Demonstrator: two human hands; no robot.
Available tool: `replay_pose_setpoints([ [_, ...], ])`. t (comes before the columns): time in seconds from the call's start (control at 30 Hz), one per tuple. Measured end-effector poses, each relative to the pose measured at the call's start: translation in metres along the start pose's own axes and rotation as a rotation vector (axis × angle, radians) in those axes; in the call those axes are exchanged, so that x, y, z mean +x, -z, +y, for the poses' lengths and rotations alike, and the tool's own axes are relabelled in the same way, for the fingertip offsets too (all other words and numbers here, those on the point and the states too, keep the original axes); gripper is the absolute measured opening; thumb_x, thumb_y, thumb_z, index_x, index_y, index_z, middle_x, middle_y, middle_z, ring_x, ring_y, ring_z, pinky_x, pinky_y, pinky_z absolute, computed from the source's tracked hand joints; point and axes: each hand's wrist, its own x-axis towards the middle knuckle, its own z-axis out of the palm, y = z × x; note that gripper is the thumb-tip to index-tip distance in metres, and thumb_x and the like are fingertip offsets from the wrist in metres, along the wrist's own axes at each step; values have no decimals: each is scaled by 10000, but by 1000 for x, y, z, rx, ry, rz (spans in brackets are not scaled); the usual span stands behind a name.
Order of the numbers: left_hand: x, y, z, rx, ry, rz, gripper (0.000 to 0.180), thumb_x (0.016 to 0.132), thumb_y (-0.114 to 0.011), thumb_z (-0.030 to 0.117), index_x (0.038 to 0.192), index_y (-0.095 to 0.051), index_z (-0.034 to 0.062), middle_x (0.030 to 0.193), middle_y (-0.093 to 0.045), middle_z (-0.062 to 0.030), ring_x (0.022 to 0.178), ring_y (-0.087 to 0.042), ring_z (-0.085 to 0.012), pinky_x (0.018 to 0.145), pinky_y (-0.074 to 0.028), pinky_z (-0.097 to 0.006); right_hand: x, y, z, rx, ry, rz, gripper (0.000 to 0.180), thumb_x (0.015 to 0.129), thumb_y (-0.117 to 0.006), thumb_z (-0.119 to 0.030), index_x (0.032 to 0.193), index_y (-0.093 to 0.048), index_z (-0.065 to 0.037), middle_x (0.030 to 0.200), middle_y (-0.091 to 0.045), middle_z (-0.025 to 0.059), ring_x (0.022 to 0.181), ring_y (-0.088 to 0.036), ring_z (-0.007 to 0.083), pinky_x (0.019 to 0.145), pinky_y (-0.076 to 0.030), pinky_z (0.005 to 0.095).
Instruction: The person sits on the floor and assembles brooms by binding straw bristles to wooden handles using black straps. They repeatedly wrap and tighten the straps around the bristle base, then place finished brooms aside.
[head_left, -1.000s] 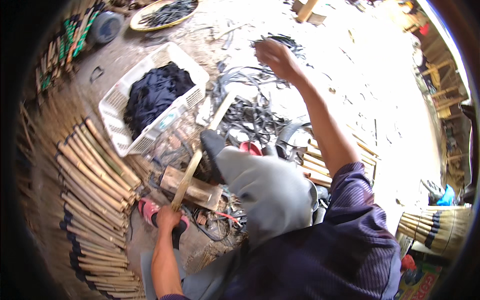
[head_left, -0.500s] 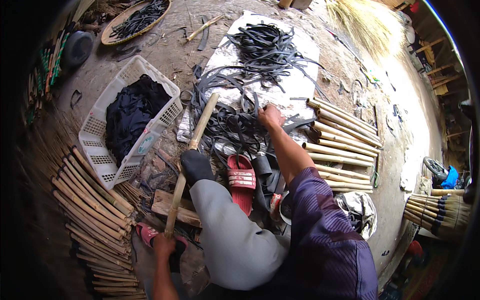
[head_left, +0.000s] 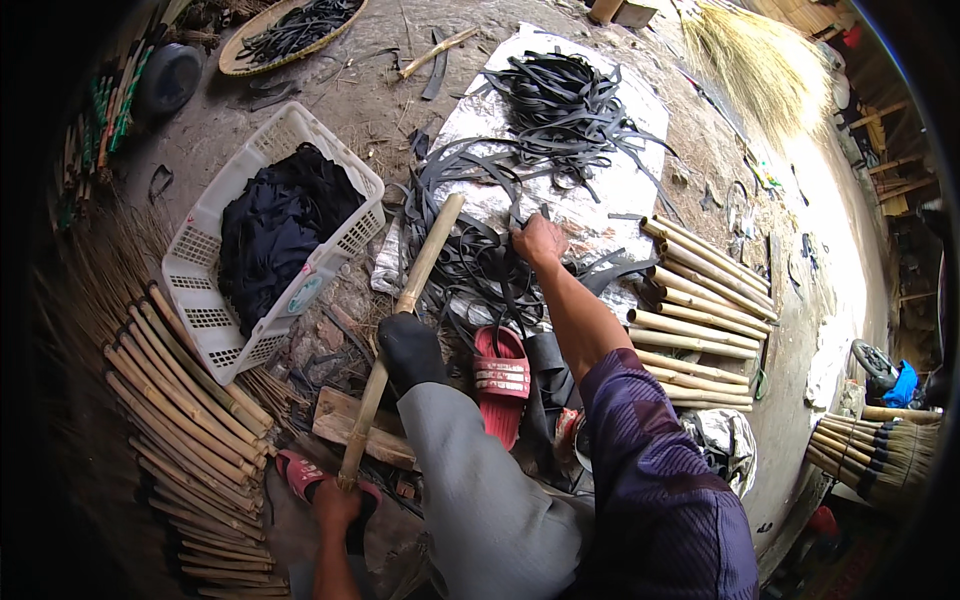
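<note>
My left hand (head_left: pixel 335 505) grips the lower end of a bamboo pole (head_left: pixel 427 255), which slants up and away across the front of my foot in a dark sock (head_left: pixel 410 350). On a white sheet (head_left: pixel 620 185), my right hand (head_left: pixel 540 241) is closed on a black rubber strip at the edge of a loose tangle of strips (head_left: pixel 480 245). The strip itself is partly hidden by the fingers. Farther off on the same sheet lies a bigger heap of black strips (head_left: pixel 560 95).
Left stands a white plastic crate (head_left: pixel 235 360) of dark material, with bamboo handles (head_left: pixel 200 400) below it. Cut bamboo poles (head_left: pixel 695 335) lie on the right. A red slipper (head_left: pixel 502 385) and a wooden block (head_left: pixel 365 430) sit near my foot. A woven tray (head_left: pixel 240 68) is far left.
The whole view has shifted slightly, moving the scene rightward. My right hand has drawn back a little to the left over the tangle; my left hand keeps its hold on the pole.
</note>
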Motion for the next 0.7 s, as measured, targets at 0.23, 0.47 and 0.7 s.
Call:
replay_pose_setpoints([
  [0.23, -4, 5, 2, -73, -24, -16, 303, 823, -739, 294, 934, -746, 12, 924, -717, -267, 939, -696, -447, 818, -551, -527, -3, 14, 5, 884, 2, 2, 218, 882, -711, -209, 1039, -700, -58, 986, -726, 107, 974, -674, 204, 851, -511, 364],
  [0.47, -3, 5, 4, -68, -19, -37, 292, 812, -747, 279, 981, -750, 41, 952, -721, -261, 961, -694, -441, 832, -548, -516, -49, 139, 32, 1500, 525, -89, 174, 929, -546, 4, 1095, -546, -50, 889, -695, 94, 843, -691, 202, 860, -542, 367],
  [0.7, -3, 3, 2, -66, -26, -24, 287, 791, -750, 263, 980, -758, 47, 971, -721, -263, 969, -700, -431, 846, -548, -510, -95, 269, 29, 1572, 316, -110, 160, 976, -588, -163, 1114, -541, -98, 779, -504, -5, 642, -482, 102, 701, -499, 375],
])
